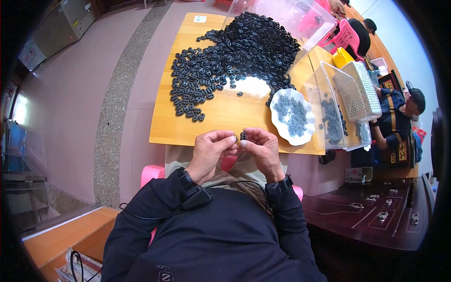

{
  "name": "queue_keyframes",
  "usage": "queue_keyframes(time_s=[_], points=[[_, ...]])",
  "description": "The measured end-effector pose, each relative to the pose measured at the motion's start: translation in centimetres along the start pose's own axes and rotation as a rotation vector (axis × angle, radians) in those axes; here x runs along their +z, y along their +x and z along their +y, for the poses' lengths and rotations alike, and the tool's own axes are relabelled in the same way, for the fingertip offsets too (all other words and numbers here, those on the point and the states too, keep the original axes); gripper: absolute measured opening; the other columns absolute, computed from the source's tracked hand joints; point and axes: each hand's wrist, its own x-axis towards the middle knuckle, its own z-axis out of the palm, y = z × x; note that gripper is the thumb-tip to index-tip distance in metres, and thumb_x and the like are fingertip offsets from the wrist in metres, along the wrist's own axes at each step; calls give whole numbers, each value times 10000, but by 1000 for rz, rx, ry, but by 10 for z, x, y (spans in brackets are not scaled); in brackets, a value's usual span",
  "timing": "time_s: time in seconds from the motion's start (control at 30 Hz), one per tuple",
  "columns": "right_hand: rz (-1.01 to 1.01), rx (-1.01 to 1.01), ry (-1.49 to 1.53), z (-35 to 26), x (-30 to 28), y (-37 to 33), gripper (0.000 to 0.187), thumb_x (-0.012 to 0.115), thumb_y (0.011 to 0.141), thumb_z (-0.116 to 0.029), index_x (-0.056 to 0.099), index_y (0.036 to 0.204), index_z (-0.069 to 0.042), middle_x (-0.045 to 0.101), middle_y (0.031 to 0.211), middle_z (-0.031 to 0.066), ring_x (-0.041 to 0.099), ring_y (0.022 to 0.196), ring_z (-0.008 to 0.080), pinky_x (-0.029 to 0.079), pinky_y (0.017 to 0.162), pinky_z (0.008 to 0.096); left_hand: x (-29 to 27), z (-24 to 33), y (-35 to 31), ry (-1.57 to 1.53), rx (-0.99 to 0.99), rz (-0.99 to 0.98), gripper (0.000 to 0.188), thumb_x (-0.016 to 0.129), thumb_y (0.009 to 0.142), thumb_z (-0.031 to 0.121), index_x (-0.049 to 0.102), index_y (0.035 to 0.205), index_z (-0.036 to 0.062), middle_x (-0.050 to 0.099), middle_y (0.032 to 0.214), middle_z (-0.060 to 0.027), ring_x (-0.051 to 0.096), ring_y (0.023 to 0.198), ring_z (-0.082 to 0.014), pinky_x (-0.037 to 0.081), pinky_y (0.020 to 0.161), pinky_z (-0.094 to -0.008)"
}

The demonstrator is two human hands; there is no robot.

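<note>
Left hand (212,152) and right hand (263,149) are close together at the near edge of the yellow wooden bench (221,127), fingers bent inward. Right thumb and fingers pinch a small black oval piece (243,136), held upright. Left thumb and fingertips close on a tiny yellowish part (237,139), mostly hidden; whether it touches the black oval piece cannot be told. A black strapped device (192,190) sits on the left wrist, a similar black band (278,185) on the right.

On the bench: a large heap of black two-holed oval pieces (260,40) at the far side, thinning to a scattered layer (192,89) toward the left. One loose black piece (240,94) lies apart, nearer the hands. To the right of the hands, a white scalloped dish (306,139) holds small grey parts (295,117). Beyond its right side, a clear plastic bin (314,77) contains more grey parts; beside that, a white perforated basket (361,89). Another person in a dark cap (417,100) is farther right.
</note>
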Motion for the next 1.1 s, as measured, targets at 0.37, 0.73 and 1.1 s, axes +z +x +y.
queue_keyframes(time_s=[0.37,0.73,1.1], points=[[-50,12,20,-4,0,-1,292,708,802,22,618,1079,35,679,914,89,658,773,127,551,695,238,-1,-1,0,31,3,-10,141,635,889,49,637,1010,-23,663,859,-82,639,715,-125,557,695,-246],[-64,25,-21,-5,-2,-2,261,694,818,19,626,1069,47,677,915,90,661,794,136,553,723,256,0,-1,0,31,-4,-7,144,649,876,52,642,993,-33,665,840,-80,639,701,-121,558,682,-242],[-105,48,-8,-7,-1,-2,281,712,804,17,629,1072,42,689,905,91,660,777,131,546,700,241,2,2,-1,36,-32,-34,124,633,892,56,635,993,-15,662,859,-72,631,716,-114,559,689,-245]])
